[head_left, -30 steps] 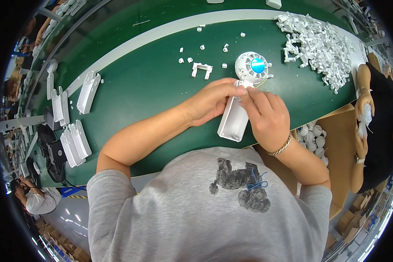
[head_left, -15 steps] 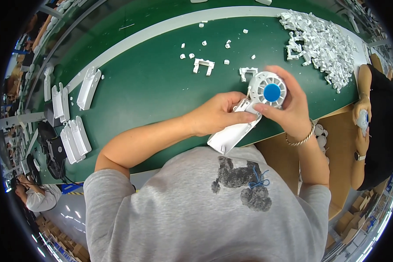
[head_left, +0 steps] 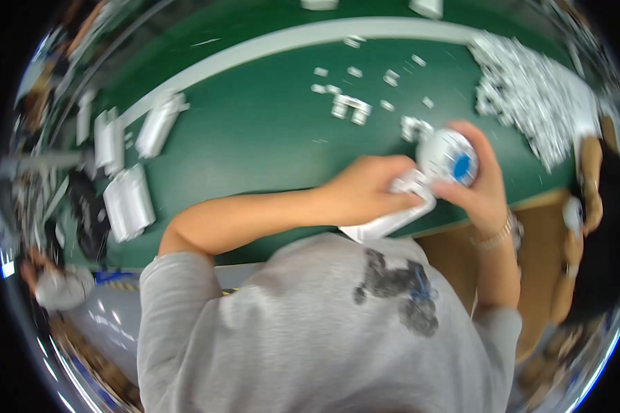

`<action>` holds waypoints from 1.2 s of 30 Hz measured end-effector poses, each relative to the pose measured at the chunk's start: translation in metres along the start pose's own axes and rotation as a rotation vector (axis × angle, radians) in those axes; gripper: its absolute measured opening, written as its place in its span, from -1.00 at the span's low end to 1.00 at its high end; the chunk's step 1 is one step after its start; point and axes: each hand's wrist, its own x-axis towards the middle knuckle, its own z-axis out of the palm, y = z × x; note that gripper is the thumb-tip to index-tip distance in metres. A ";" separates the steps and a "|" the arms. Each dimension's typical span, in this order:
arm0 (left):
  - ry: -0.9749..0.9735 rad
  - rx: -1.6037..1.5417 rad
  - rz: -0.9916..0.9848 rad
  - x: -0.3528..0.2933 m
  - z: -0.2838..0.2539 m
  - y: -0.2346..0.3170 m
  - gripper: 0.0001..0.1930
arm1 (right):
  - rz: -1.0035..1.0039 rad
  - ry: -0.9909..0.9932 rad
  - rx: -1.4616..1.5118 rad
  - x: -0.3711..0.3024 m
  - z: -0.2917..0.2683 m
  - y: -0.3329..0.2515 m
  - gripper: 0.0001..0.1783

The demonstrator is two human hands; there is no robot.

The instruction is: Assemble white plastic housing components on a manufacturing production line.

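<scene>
On the green bench (head_left: 269,155), by its near edge and right of the middle, your left hand (head_left: 372,189) pinches the upper end of a white handle (head_left: 387,224) between thumb and fingers; the handle's lower end points toward your shirt (head_left: 303,316). Your right hand (head_left: 488,196) is curled around a round white head (head_left: 437,155) with a blue disc (head_left: 462,167), thumb on the near side. Head and handle meet at the neck, so that pairing looks made or nearly so; blur hides whether anything is fastened there, or whether the handle's face is closed.

Toward the bench's left end, white shells (head_left: 129,203) lie well apart from your hands, seemingly waiting their turn. Just beyond the head is a near bracket (head_left: 415,128), and farther off to its left a second bracket (head_left: 351,109); both look unfitted. Past them, small white bits (head_left: 355,71) are scattered toward the far edge. At the bench's far right corner, a large heap of white parts (head_left: 530,96) suggests plenty of this work is left.
</scene>
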 end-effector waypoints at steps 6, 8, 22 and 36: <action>0.443 -0.049 0.230 0.045 -0.102 0.032 -0.66 | -0.064 0.510 -0.177 -0.047 -0.083 0.028 -0.36; 0.544 -0.241 0.228 0.066 -0.176 0.025 -0.65 | 0.040 0.698 -0.335 -0.071 -0.123 0.057 -0.52; 1.202 0.188 -0.129 -0.013 -0.337 -0.027 -0.48 | 0.592 0.245 -1.158 -0.246 -0.245 0.313 -0.45; 1.287 0.867 -1.244 -0.269 -0.336 -0.036 -0.48 | 0.815 0.294 -0.732 -0.267 -0.212 0.319 -0.29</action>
